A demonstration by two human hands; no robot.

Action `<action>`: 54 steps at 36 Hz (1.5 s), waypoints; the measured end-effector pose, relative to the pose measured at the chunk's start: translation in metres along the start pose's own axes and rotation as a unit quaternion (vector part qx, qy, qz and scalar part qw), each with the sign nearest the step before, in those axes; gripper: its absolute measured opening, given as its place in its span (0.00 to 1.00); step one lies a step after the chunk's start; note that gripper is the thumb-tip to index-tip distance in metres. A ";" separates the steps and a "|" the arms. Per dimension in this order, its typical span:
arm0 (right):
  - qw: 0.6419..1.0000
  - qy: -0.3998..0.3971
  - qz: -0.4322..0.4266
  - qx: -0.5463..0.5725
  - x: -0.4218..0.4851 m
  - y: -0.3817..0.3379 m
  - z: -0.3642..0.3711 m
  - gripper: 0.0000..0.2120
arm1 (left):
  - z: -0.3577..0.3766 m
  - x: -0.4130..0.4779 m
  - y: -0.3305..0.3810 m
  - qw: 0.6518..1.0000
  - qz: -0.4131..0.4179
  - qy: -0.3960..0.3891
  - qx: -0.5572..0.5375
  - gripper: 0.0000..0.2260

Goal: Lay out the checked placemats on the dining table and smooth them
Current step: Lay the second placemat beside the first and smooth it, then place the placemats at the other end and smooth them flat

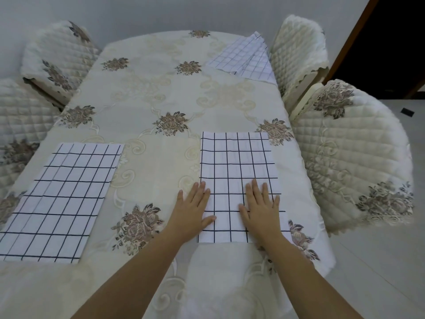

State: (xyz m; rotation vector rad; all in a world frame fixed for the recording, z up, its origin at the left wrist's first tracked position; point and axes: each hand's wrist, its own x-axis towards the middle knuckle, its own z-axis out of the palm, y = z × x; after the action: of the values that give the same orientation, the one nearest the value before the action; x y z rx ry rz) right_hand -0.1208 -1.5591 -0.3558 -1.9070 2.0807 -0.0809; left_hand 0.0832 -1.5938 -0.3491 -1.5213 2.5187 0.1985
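Both hands lie flat, fingers spread, on the near end of the right placemat [236, 171]: left hand [192, 211] straddles its left edge, right hand [261, 208] nearer its right edge. Best to sweep outward with even pressure. The left placemat [59, 199] is cropped; the far placemat [246, 58] beyond looks rumpled.

Left placemat [57, 201] runs off the frame's left edge, the hands [261, 209] cover bits of the near placemat [236, 162], far-left chair [13, 125] is cropped.
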 end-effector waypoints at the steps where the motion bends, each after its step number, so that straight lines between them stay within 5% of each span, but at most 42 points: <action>1: 1.000 0.002 -0.009 0.008 -0.004 -0.007 0.000 0.34 | 0.003 -0.003 0.006 1.000 0.007 0.006 -0.003 0.31; 7: 1.000 0.010 -0.016 -0.015 -0.025 -0.029 0.018 0.27 | 0.026 -0.018 0.018 0.997 -0.047 0.013 -0.053 0.32; 16: 0.999 0.012 0.048 -0.007 -0.036 0.022 0.014 0.39 | 0.028 -0.031 0.008 0.996 -0.033 0.010 -0.085 0.48; 19: 0.982 0.050 0.120 0.137 -0.041 0.025 0.006 0.37 | 0.026 -0.040 0.005 0.992 -0.055 -0.039 -0.108 0.52; 21: 0.921 0.112 0.202 0.314 -0.048 0.022 -0.004 0.27 | 0.017 -0.046 0.001 0.979 -0.075 -0.032 -0.189 0.47; 23: 0.845 0.164 0.237 0.451 -0.059 0.017 -0.014 0.20 | 0.005 -0.049 -0.002 0.941 -0.098 -0.007 -0.324 0.31; 28: 0.755 0.224 0.267 0.556 -0.090 -0.011 -0.032 0.10 | -0.026 -0.061 -0.004 0.760 -0.271 0.048 -0.589 0.13; 34: 0.684 0.211 0.290 0.635 -0.137 -0.035 -0.041 0.12 | -0.035 -0.094 0.017 0.671 -0.303 0.045 -0.675 0.09; 39: 0.637 0.207 0.306 0.677 -0.167 -0.039 -0.055 0.12 | -0.067 -0.115 0.061 0.680 -0.231 -0.015 -0.695 0.09; 45: 0.629 0.239 0.293 0.679 -0.186 -0.016 -0.083 0.13 | -0.103 -0.116 0.122 0.718 -0.114 -0.042 -0.685 0.09; 54: 0.587 0.332 0.288 0.680 -0.225 0.110 -0.126 0.14 | -0.135 -0.071 0.279 0.730 0.044 -0.090 -0.676 0.10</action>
State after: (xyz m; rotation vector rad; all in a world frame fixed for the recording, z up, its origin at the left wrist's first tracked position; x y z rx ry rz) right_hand -0.2464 -1.3479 -0.2201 -0.1728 1.7211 -1.8118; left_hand -0.1445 -1.4321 -0.1971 -1.4373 2.1393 2.4438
